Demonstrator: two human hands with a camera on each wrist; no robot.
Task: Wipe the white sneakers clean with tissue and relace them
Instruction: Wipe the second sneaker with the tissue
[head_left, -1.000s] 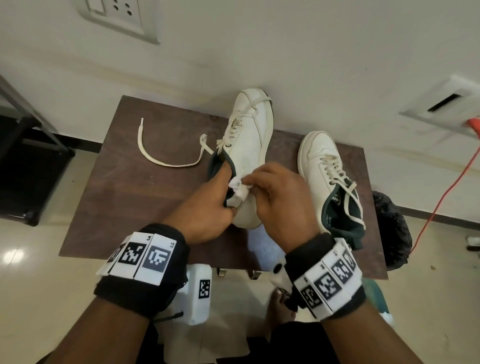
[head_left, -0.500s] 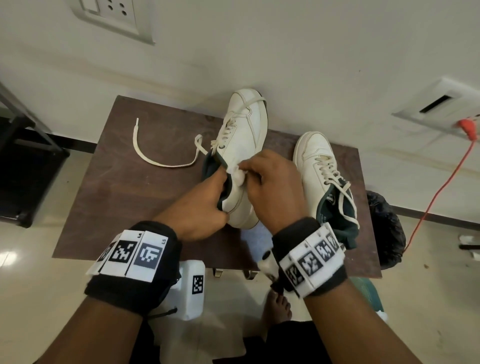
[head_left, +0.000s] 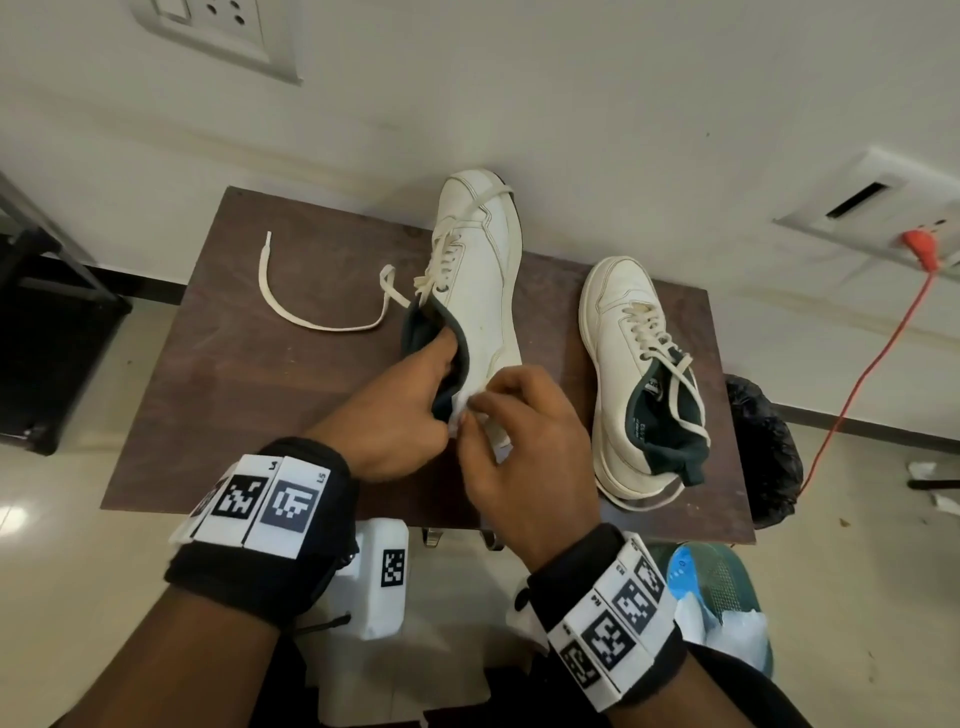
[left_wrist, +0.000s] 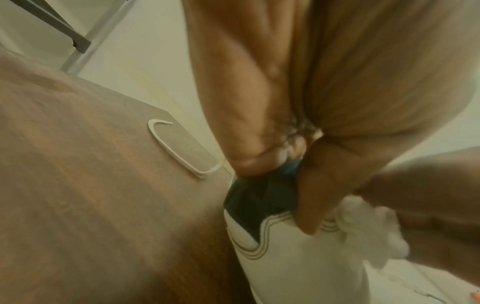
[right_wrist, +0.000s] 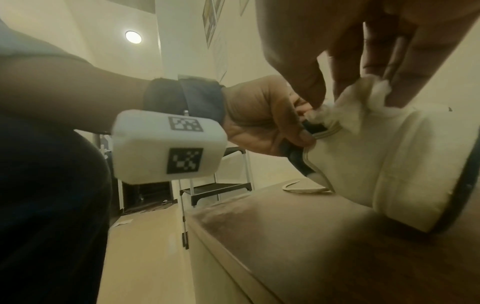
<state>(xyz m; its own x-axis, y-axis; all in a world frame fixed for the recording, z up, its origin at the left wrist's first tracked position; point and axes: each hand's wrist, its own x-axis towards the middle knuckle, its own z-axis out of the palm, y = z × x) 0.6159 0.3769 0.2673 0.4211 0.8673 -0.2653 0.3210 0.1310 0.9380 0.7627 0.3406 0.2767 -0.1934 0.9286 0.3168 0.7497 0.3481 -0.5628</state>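
Note:
A white sneaker (head_left: 480, 270) with a dark lining stands tilted on its side on the brown table (head_left: 249, 374), toe toward the wall. My left hand (head_left: 410, 400) grips its dark collar at the heel, fingers inside the opening. My right hand (head_left: 498, 415) pinches a crumpled white tissue (right_wrist: 358, 102) against the heel of this sneaker (right_wrist: 376, 160). In the left wrist view the tissue (left_wrist: 369, 230) sits beside my thumb on the heel. One end of its lace (head_left: 322, 312) trails loose on the table to the left. The second sneaker (head_left: 639, 374) lies laced on the right.
A black bag (head_left: 763, 447) hangs past the table's right edge. An orange cable (head_left: 872, 364) runs down from a wall socket. A blue-green tissue pack (head_left: 722, 608) lies on the floor by my right wrist. A dark metal stand (head_left: 47, 332) stands to the left.
My right hand has slid the tissue down from the sneaker's side toward the heel, close to my left thumb. My left hand has kept its hold on the collar.

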